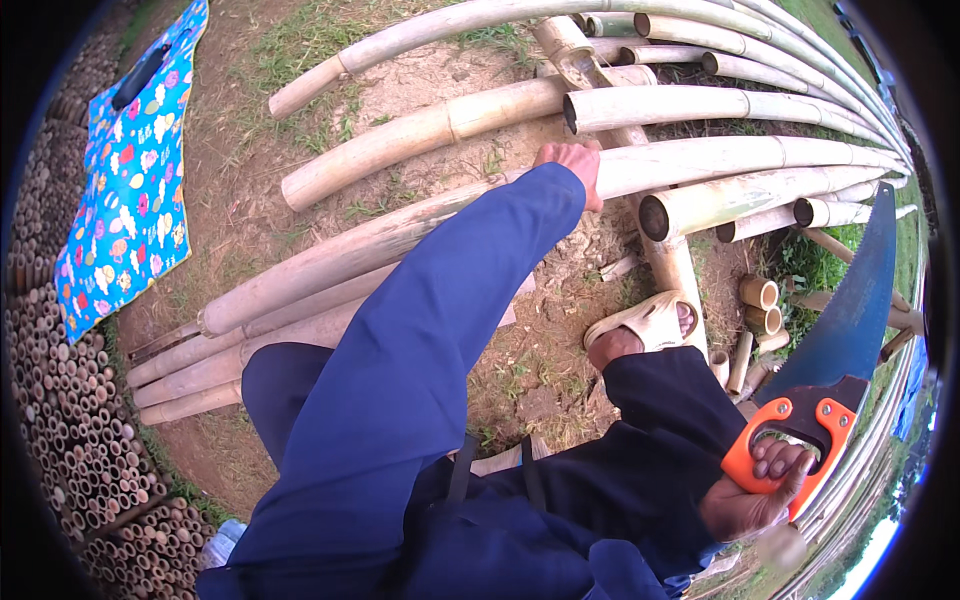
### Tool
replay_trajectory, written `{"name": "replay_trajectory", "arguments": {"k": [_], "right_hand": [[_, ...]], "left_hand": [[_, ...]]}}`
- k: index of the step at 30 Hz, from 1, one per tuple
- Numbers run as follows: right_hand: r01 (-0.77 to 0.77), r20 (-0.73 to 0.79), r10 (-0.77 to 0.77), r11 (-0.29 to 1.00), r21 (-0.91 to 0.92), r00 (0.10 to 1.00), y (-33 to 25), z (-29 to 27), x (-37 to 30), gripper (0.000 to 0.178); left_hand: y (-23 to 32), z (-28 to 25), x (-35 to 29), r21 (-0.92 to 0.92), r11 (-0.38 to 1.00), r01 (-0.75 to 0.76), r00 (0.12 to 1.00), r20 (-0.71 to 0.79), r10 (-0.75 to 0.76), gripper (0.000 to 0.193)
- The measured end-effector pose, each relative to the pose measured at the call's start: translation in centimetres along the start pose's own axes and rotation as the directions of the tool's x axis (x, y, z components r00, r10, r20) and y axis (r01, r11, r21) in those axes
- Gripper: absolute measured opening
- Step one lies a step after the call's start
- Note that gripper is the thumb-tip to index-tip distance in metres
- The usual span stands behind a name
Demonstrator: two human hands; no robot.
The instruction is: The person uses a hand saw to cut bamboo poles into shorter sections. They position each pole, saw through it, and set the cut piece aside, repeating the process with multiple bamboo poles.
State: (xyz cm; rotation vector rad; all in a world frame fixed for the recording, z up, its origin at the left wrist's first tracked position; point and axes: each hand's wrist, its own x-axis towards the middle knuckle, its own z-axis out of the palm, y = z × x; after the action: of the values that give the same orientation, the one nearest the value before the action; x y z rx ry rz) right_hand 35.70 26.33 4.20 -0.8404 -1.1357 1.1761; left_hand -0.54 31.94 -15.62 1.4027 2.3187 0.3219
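My left hand (572,172), at the end of a blue sleeve, is closed over the top of a long pale bamboo pole (700,164). That pole runs from the lower left to the far right and rests among others. In my right hand (758,492) is a hand saw (836,330) with an orange and black handle. Its dark blue blade points up and away, apart from the held pole. Beneath the pole, a bamboo crosspiece (668,262) supports it. Part of my left hand's grip is hidden behind the pole.
More bamboo poles (430,128) lie beyond and below the held one. Short cut bamboo pieces (760,305) sit near my sandalled foot (650,325). At the left, a bright patterned blue cloth (130,180) lies beside stacked bamboo sections (70,400). A plastic bottle (222,542) is at lower left.
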Motion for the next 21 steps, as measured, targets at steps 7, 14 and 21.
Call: {"name": "replay_trajectory", "arguments": {"k": [7,14,21], "right_hand": [[0.011,0.024,-0.01,1.0,-0.009,1.0,-0.2,0.2,-0.3,0.023],[0.078,-0.033,-0.081,0.993,-0.092,0.996,1.6,-0.9,1.7,0.018],[0.176,-0.01,-0.184,0.954,-0.244,0.983,2.5,-0.2,1.8,0.023]], "left_hand": [[-4.5,-3.3,-5.0,-0.099,0.995,-0.027,0.989,0.139,0.041,0.065],[-17.8,-6.7,-19.8,-0.096,0.993,0.064,0.98,0.194,-0.044,0.072],[-33.8,-11.7,-42.5,0.078,0.936,0.343,0.89,0.293,-0.35,0.081]]}}
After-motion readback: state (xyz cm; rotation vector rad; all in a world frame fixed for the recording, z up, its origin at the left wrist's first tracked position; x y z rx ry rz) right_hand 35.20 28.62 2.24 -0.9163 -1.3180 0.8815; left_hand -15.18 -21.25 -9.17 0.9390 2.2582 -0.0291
